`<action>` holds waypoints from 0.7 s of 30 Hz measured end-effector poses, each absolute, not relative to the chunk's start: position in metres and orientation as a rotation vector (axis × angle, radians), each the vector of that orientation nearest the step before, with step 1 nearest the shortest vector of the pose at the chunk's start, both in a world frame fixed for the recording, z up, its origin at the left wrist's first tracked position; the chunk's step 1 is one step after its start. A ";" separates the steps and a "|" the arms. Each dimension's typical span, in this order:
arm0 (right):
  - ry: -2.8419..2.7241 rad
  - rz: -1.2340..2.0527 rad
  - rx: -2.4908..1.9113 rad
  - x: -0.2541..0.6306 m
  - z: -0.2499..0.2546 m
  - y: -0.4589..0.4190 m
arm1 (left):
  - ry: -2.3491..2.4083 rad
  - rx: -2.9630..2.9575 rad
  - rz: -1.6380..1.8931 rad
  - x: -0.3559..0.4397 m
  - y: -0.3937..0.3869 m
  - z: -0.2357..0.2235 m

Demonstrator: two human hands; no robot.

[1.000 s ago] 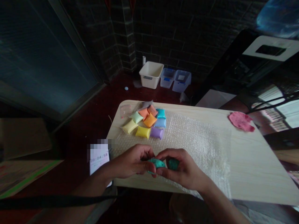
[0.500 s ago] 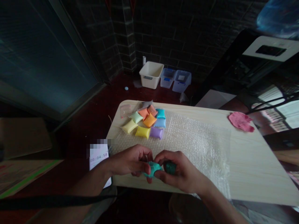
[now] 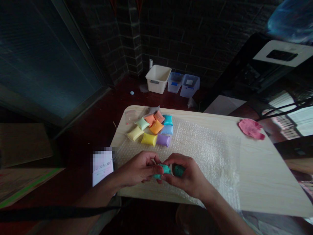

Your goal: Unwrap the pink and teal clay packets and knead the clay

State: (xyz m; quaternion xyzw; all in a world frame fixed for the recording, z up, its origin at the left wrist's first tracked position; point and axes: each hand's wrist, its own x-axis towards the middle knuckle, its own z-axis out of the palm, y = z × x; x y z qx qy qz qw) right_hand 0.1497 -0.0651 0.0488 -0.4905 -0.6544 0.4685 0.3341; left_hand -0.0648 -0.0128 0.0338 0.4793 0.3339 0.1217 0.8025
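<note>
Between both hands is a teal-green piece of modelling clay point(image 3: 165, 168), perhaps with some clear wrapper on it; I cannot tell. My left hand point(image 3: 144, 168) grips its left side between thumb and fingers. The thumb and fingertips of my right hand point(image 3: 187, 174) pinch its right side. A second, darker green clay lump point(image 3: 179, 170) sits inside the curl of my right hand. Both hands are above the near edge of the bubble wrap point(image 3: 205, 153). Just beyond them lie small clay packets, among them a purple packet point(image 3: 163, 140) and a yellow packet point(image 3: 149, 139).
Orange point(image 3: 156, 126) and other coloured packets fill the table's point(image 3: 259, 169) far left. A flattened pink clay piece point(image 3: 251, 128) lies at the right. A phone showing a timer point(image 3: 102, 168) stands by the left edge. Beyond, a white basket point(image 3: 157, 80) is on the floor.
Both hands have lifted slightly away from me with the green clay. My left thumb now covers more of it. The packets lie as before.
</note>
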 end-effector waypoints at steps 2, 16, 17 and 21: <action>-1.711 1.219 -1.287 0.148 0.047 -0.065 | 0.747 1.063 0.301 -0.065 -0.014 0.033; -1.726 1.072 -1.402 0.159 0.046 -0.060 | 0.925 1.397 0.454 -0.073 0.000 0.043; -1.700 1.110 -1.403 0.159 0.045 -0.060 | 0.963 1.412 0.469 -0.072 0.000 0.043; -1.569 1.220 -1.392 0.158 0.041 -0.061 | 1.100 1.412 0.513 -0.073 -0.003 0.048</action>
